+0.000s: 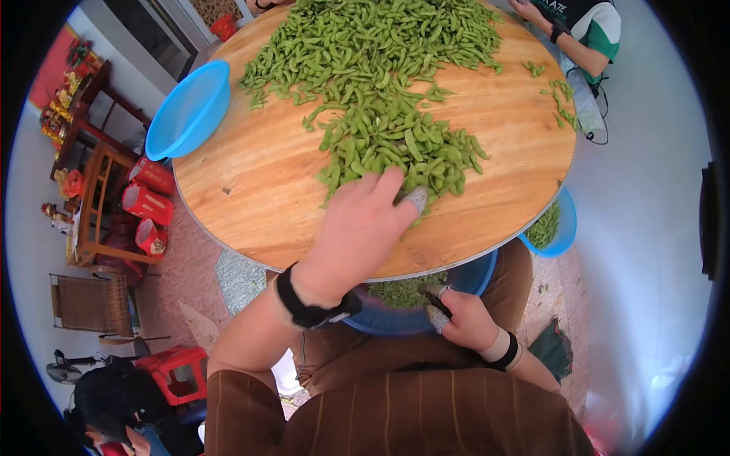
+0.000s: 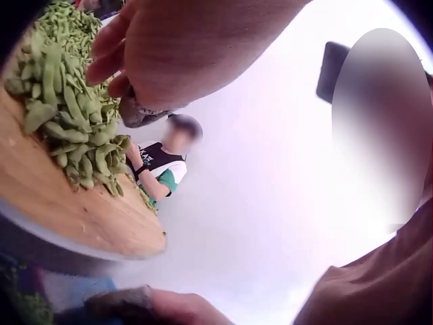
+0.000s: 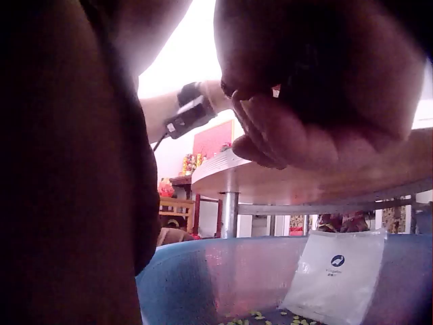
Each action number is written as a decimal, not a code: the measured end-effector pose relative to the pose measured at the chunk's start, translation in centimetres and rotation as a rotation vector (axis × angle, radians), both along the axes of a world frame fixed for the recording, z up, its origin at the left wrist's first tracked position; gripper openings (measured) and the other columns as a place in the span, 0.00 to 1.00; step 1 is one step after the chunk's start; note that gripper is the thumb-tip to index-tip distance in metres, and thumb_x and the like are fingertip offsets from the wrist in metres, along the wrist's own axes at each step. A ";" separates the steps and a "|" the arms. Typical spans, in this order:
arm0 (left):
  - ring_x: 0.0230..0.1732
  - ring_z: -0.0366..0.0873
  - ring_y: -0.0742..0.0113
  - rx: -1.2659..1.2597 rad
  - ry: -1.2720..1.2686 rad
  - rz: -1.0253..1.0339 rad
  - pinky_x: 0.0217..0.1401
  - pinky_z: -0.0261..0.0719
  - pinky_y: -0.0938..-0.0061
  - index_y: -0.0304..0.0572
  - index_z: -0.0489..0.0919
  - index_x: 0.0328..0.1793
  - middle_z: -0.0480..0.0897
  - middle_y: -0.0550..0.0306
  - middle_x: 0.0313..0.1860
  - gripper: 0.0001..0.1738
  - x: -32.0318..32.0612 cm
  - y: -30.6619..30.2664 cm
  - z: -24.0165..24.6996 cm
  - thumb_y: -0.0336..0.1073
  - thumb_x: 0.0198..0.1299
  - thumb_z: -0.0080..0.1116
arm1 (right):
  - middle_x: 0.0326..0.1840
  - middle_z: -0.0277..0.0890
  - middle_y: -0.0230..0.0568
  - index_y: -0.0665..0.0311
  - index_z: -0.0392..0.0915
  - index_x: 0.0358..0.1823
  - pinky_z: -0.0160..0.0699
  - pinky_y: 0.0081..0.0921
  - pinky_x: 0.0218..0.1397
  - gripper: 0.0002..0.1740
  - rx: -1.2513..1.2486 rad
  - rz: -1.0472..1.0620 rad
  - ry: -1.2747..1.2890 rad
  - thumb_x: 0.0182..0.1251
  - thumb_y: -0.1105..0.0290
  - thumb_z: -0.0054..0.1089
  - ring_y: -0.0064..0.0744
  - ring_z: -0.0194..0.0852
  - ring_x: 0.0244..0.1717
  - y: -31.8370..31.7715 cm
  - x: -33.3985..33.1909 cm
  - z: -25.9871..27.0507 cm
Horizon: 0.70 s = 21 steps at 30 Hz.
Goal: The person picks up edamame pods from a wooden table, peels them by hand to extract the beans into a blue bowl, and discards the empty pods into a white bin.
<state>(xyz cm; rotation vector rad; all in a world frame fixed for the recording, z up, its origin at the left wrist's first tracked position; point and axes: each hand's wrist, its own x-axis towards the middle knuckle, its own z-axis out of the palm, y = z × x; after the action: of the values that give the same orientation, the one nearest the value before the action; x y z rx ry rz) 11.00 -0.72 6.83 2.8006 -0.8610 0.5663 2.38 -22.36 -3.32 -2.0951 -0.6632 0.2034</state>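
Fingers (image 1: 390, 183) of our left hand (image 1: 356, 226) lie relaxed at the near edge of the pod heap (image 1: 399, 140). Our right hand (image 1: 469, 319) sits farther; we cannot tell its grip.

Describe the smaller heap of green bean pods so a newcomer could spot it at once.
Find the round, pale wooden tabletop. On its near part, in front of the broad mound of green pods, sits the smaller heap of green bean pods. Only this heap has the left hand at its edge.
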 end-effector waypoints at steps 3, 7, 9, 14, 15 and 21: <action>0.45 0.73 0.55 0.122 -0.008 -0.005 0.42 0.74 0.65 0.48 0.79 0.45 0.72 0.51 0.51 0.14 1.6 -0.6 -0.2 0.32 0.51 0.52 | 0.28 0.73 0.54 0.67 0.74 0.38 0.75 0.42 0.35 0.11 -0.019 -0.043 0.044 0.58 0.68 0.60 0.57 0.74 0.32 -1.0 -0.4 -0.6; 0.44 0.76 0.53 -0.008 -0.153 -0.023 0.42 0.75 0.64 0.44 0.79 0.41 0.76 0.50 0.48 0.11 2.5 0.5 -0.7 0.29 0.49 0.57 | 0.27 0.73 0.55 0.67 0.74 0.38 0.75 0.41 0.34 0.11 0.004 -0.061 0.056 0.58 0.68 0.60 0.58 0.75 0.32 -1.4 -0.4 -1.0; 0.41 0.77 0.52 -0.108 -0.256 -0.018 0.41 0.76 0.64 0.42 0.79 0.40 0.79 0.49 0.45 0.10 2.0 1.1 -0.5 0.29 0.49 0.60 | 0.27 0.73 0.55 0.68 0.74 0.38 0.75 0.41 0.35 0.12 0.001 -0.057 0.073 0.58 0.68 0.61 0.58 0.75 0.33 -1.5 -0.3 -1.3; 0.26 0.77 0.71 -0.570 0.504 0.197 0.31 0.75 0.78 0.38 0.79 0.43 0.80 0.61 0.27 0.13 -3.4 0.6 -0.3 0.32 0.53 0.67 | 0.28 0.77 0.36 0.65 0.73 0.52 0.70 0.20 0.24 0.13 0.292 0.016 0.408 0.68 0.72 0.52 0.22 0.72 0.20 -1.0 0.6 1.7; 0.26 0.77 0.71 -0.564 0.514 0.193 0.31 0.75 0.78 0.38 0.79 0.43 0.80 0.61 0.27 0.13 -4.4 0.3 -0.6 0.32 0.53 0.67 | 0.28 0.77 0.36 0.65 0.73 0.52 0.70 0.20 0.24 0.13 0.297 0.008 0.415 0.68 0.72 0.52 0.22 0.72 0.20 -0.9 0.8 2.3; 0.31 0.75 0.80 -0.857 0.939 -0.008 0.35 0.75 0.82 0.40 0.78 0.48 0.81 0.64 0.33 0.14 -7.6 -1.2 -4.8 0.26 0.54 0.64 | 0.28 0.75 0.29 0.64 0.71 0.47 0.64 0.13 0.20 0.09 0.598 -0.091 0.676 0.69 0.70 0.50 0.13 0.64 0.19 -0.6 1.9 3.3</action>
<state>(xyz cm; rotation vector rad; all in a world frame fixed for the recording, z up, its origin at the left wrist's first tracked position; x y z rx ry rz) 3.37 -1.97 2.07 1.8895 -0.2932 -0.3366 4.24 -22.94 -0.05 -1.3526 -0.1767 0.5555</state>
